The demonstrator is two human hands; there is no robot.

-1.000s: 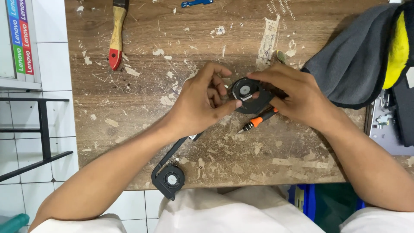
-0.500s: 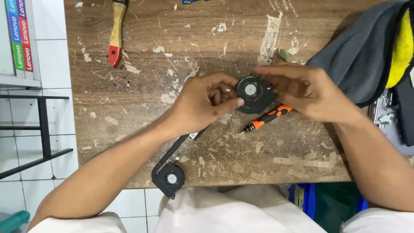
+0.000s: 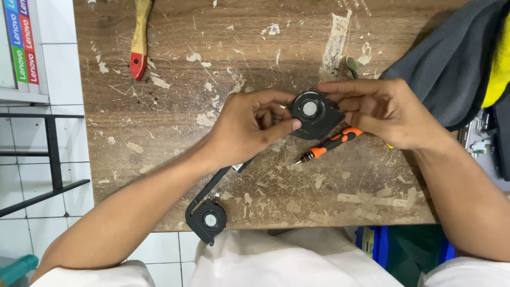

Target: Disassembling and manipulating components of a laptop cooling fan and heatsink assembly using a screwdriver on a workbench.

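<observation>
Far left: upright boxes with blue, green, red spine labels. Left hand and right hand both grip a black round cooling fan, pale hub, above the table; orange-black screwdriver beneath.

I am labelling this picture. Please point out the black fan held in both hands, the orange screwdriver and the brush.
black fan point(image 3: 311, 112): head view, on its round hub.
orange screwdriver point(image 3: 332, 143): head view, on the handle.
brush point(image 3: 140, 40): head view, on the wooden handle.

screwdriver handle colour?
Orange and black screwdriver, lying on the wooden table under the right hand; head view.
</observation>
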